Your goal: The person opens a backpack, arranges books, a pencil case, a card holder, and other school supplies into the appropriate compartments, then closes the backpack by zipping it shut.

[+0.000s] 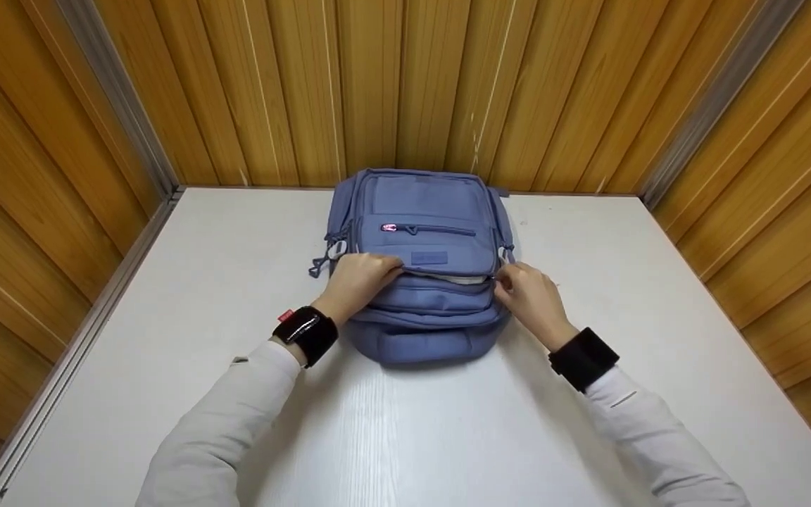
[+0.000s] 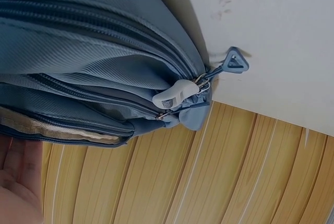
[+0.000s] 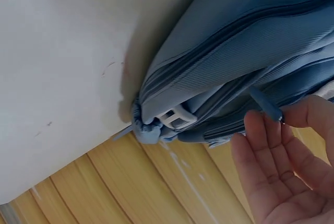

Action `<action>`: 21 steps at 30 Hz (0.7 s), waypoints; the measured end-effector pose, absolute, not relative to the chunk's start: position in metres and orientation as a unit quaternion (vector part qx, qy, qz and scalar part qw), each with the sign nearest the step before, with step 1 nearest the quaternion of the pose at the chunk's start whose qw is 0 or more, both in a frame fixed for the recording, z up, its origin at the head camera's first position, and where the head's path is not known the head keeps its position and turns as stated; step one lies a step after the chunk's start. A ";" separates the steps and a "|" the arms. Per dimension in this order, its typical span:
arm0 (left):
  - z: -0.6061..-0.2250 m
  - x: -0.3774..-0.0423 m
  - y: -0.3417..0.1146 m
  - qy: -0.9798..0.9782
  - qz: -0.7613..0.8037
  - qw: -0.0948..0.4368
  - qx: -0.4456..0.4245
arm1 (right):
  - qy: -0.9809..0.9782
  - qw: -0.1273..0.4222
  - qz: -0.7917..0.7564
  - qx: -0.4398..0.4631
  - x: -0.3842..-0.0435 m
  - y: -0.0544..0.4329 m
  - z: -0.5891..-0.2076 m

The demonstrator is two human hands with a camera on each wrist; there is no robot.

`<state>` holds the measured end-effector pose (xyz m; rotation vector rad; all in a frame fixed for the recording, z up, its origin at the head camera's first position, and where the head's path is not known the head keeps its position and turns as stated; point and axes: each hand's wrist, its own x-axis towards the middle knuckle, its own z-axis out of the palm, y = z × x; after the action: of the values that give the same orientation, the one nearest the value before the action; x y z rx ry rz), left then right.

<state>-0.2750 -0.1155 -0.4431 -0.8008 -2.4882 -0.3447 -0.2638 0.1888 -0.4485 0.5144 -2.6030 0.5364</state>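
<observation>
A blue backpack lies on the table with its front pocket partly unzipped, a pale lining showing in the gap. My left hand grips the pocket's edge left of that gap; in the left wrist view, its curled fingers are right at the pocket's rim, mostly cut off by the frame. At the gap's right end my right hand pinches a blue zipper pull between thumb and fingertips. A smaller zipped pocket and a label patch lie above the opening.
The white table carries the backpack near its back edge, close to a wood-patterned wall. Side walls with metal corner posts flank it. White side buckles and a loose triangular zipper pull hang at the bag's sides.
</observation>
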 end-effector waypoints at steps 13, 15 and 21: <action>-0.445 -0.273 -0.116 -0.916 -0.134 0.240 -0.293 | -0.938 0.191 0.234 0.171 -0.248 0.172 -0.444; -0.445 -0.273 -0.116 -0.916 -0.136 0.240 -0.293 | -0.938 0.183 0.243 0.168 -0.247 0.170 -0.443; -0.446 -0.274 -0.117 -0.913 -0.134 0.248 -0.295 | -0.937 0.176 0.249 0.167 -0.243 0.163 -0.441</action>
<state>-0.2741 -0.1172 -0.4464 -0.8043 -2.4883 -0.3645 -0.2432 0.1634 -0.4406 0.4742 -2.6543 0.7049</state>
